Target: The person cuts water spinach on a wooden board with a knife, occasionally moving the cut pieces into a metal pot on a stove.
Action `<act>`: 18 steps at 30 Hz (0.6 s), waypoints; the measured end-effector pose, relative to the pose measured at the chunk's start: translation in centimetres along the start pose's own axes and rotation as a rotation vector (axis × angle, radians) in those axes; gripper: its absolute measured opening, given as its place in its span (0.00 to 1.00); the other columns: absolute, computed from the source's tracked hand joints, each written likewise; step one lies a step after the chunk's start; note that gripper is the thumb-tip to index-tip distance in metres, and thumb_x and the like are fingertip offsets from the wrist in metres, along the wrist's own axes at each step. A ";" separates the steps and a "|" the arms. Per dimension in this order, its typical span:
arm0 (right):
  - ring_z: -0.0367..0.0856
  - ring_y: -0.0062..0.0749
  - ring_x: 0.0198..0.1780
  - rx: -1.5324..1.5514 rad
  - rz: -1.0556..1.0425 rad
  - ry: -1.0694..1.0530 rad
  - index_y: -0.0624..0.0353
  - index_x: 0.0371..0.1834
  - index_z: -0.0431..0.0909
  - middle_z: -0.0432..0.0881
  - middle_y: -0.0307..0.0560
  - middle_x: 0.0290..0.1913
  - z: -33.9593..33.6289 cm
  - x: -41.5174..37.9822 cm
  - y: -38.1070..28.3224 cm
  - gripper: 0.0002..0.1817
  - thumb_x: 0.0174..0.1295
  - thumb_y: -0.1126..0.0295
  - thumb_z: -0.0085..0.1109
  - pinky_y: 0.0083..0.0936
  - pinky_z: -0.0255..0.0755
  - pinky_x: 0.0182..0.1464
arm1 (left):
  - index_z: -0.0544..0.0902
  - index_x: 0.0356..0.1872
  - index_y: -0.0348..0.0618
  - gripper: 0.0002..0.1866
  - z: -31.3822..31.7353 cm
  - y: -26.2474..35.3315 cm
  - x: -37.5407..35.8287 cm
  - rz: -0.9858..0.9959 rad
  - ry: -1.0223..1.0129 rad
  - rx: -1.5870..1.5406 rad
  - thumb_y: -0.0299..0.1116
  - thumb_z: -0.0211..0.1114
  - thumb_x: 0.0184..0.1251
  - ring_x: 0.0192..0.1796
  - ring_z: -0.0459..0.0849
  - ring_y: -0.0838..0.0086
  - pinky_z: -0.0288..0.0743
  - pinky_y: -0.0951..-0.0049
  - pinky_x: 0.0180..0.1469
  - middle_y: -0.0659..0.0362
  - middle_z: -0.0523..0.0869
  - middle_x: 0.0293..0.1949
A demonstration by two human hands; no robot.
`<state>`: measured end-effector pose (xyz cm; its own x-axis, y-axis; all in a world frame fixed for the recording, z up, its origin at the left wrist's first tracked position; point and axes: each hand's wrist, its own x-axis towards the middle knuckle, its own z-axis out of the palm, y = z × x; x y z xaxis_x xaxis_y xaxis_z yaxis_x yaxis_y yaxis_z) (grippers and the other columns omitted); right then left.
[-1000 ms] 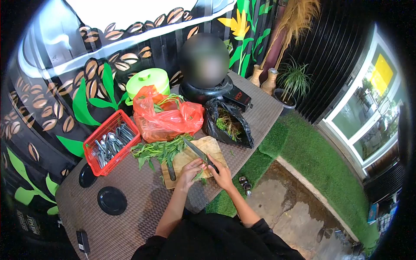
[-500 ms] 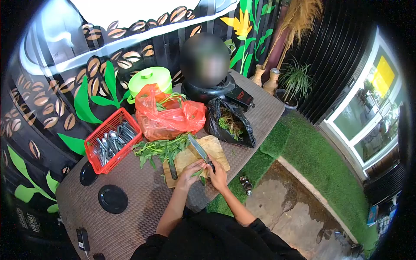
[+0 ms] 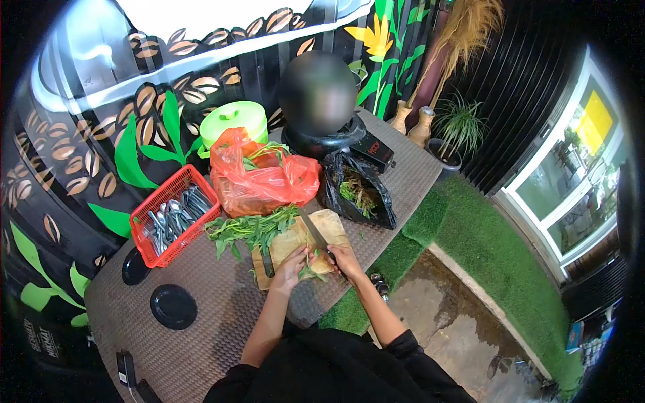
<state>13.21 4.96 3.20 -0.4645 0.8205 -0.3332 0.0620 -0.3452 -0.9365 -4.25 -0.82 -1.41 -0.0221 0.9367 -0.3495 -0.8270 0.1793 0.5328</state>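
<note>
My right hand (image 3: 345, 261) is closed around the handle of a knife (image 3: 313, 228), its blade pointing away over the wooden cutting board (image 3: 330, 225). Beside it, my left hand (image 3: 291, 267) pinches a piece of leafy green vegetable (image 3: 309, 272), with bits of leaf hanging between the two hands. A pile of long-stemmed greens (image 3: 259, 228) lies across the far left of the board and onto the table. Near my left hand, a dark narrow object (image 3: 267, 264) rests on the board; I cannot make out its kind.
Behind the board stand a red plastic bag (image 3: 259, 185) of greens and a black plastic bag (image 3: 366, 198) with plant scraps. Leftward are a red basket (image 3: 158, 252) of cutlery and black plates (image 3: 173, 307). A lime-green lidded container (image 3: 235, 121) stands further back on the table (image 3: 222, 289).
My right hand has moved slightly right, away from my left hand, and the knife has swung with it. More leaf now shows between my hands.
</note>
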 end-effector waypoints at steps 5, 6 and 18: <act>0.63 0.16 0.13 -0.088 -0.116 0.041 0.57 0.31 0.71 0.70 0.34 0.16 0.5 0.5 1.2 0.12 0.67 0.60 0.49 0.16 0.53 0.13 | 0.75 0.54 0.33 0.19 1.4 1.0 -0.7 0.065 0.039 0.103 0.26 0.64 0.61 0.43 0.80 0.75 0.76 0.78 0.48 0.56 0.82 0.45; 0.63 0.16 0.13 -0.084 -0.172 0.050 0.56 0.34 0.70 0.71 0.35 0.17 0.6 0.3 1.2 0.10 0.67 0.61 0.51 0.16 0.53 0.13 | 0.76 0.52 0.33 0.19 1.7 1.2 -0.8 0.085 0.056 0.167 0.26 0.65 0.60 0.40 0.81 0.76 0.76 0.79 0.46 0.58 0.82 0.44; 0.63 0.16 0.15 0.111 -0.322 0.012 0.58 0.47 0.68 0.71 0.37 0.18 1.6 -3.9 -1.4 0.10 0.68 0.65 0.48 0.15 0.56 0.17 | 0.75 0.49 0.34 0.16 1.6 0.9 0.6 0.190 0.115 0.075 0.21 0.64 0.59 0.38 0.81 0.75 0.76 0.78 0.43 0.58 0.81 0.41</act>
<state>13.51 1.55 5.98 -0.4343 0.9004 -0.0237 -0.1830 -0.1140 -0.9765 -4.09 0.41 0.11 -0.2405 0.9161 -0.3207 -0.7579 0.0292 0.6517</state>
